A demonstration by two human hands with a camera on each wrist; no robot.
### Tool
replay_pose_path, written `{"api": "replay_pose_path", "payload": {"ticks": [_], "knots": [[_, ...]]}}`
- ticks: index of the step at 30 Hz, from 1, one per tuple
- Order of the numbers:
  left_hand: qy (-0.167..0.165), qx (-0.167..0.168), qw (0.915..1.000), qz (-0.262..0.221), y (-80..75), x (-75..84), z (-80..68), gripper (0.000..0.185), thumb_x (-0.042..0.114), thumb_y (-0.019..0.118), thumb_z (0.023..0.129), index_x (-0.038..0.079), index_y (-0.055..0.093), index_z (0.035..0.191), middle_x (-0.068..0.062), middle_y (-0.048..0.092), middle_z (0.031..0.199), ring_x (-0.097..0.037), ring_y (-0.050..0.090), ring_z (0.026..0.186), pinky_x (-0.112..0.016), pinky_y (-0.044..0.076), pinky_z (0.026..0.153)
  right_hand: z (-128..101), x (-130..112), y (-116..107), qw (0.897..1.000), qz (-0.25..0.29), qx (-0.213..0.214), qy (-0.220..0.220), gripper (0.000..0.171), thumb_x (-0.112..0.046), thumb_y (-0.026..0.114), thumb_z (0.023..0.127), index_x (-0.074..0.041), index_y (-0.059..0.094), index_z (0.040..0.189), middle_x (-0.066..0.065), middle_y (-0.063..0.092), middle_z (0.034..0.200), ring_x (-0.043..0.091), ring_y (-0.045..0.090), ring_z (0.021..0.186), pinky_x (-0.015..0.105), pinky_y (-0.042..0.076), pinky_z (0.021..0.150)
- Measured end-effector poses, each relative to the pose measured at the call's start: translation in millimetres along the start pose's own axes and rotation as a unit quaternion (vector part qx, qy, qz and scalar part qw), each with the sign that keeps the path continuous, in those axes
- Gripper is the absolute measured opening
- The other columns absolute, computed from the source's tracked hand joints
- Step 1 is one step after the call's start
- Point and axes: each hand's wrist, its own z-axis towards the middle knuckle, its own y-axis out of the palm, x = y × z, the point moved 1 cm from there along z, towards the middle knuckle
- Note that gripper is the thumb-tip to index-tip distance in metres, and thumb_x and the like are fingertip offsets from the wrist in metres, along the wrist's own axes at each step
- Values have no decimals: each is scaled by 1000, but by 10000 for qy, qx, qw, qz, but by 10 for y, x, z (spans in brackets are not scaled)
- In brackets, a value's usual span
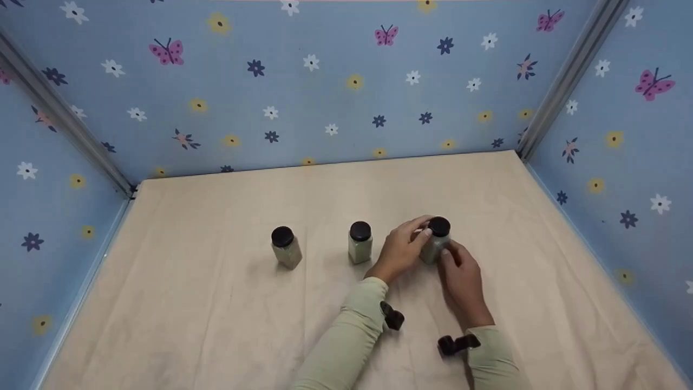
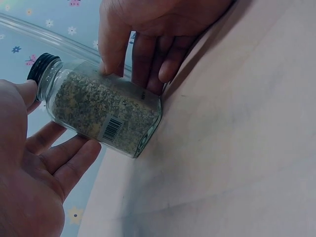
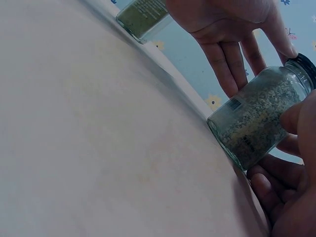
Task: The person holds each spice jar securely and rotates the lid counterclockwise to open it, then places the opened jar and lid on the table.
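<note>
Rightmost jar (image 1: 435, 244): clear glass, squarish body with rounded shoulders, black ribbed screw cap, packed with a coarse grey-green dried flake. A white barcode label shows on one face in the left wrist view. It stands on the bench (image 1: 216, 325) at the right end of a row of three, its base on the surface.

Left hand (image 1: 401, 250): fingers curved over the jar's upper body and shoulder, thumb near the cap; grip closed around the glass from the left side. Right hand (image 1: 461, 279): thumb laid on the jar's front face, fingers curled behind its lower body; grip likewise clamped on the glass. Both hands touch the same jar.

Middle jar (image 1: 360, 242): same shape and cap, pale greenish fill, upright, just beside the left hand but apart from it. Left jar (image 1: 285, 247): same type, upright, well apart from the hands.

Bench covering: beige cloth, matte, faintly creased. Both forearms wear pale green sleeves (image 1: 346, 341); a small black camera unit (image 1: 392, 316) sits at each wrist. Enclosure walls (image 1: 325, 97): blue sheet printed with flowers and pink butterflies, metal strips at the corners.
</note>
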Motion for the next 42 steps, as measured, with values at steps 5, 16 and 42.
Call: {"api": "replay_pose_path", "payload": {"ticks": [5, 16, 42], "knots": [[20, 46, 10000, -67, 11, -5, 7, 37, 28, 55, 105, 24, 58, 142, 4, 62, 131, -7, 59, 119, -24, 48, 96, 8, -8, -8, 10000, -36, -18, 10, 46, -35, 48, 106, -12, 52, 146, 9, 55, 143, 24, 48, 134, 45, 38, 109], [79, 137, 9995, -287, 24, -5, 15, 36, 27, 59, 103, 18, 60, 139, 5, 63, 130, -7, 59, 118, -22, 48, 95, 18, 2, -12, 9999, -140, 16, -22, 46, -35, 48, 106, -11, 52, 146, 10, 55, 143, 24, 47, 135, 45, 38, 109], [-259, -359, 9985, 322, -22, 15, 56, 48, 41, 57, 101, 37, 49, 149, 9, 56, 111, -14, 59, 116, -30, 48, 96, 15, 16, 11, 9999, -44, 55, 101, 45, -31, 48, 106, -10, 53, 145, 10, 54, 144, 24, 47, 135, 45, 38, 110]]}}
